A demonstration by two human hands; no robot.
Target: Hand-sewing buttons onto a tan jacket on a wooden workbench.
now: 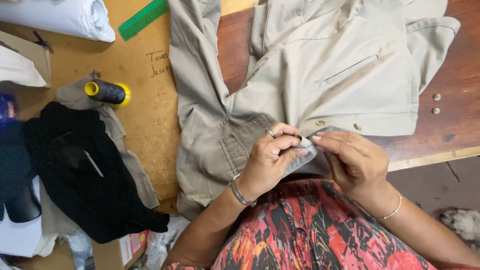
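A khaki garment point(320, 75) with pockets and buttons lies spread over the wooden table point(460, 105). Its near edge is folded up toward me. My left hand point(270, 160) pinches that folded edge point(304, 150) between thumb and fingers; it wears a ring and a metal bracelet. My right hand point(355, 160) grips the same edge from the right, fingertips touching the fabric next to the left hand's. A thin bracelet sits on the right wrist. Whether a needle is held cannot be seen.
A cone of dark thread on a yellow base point(107, 93) lies at the left, beside black cloth point(80, 175). A green ruler point(142, 19) and a white fabric roll point(65, 17) lie at the top left. Two studs point(436, 103) sit on the table's right.
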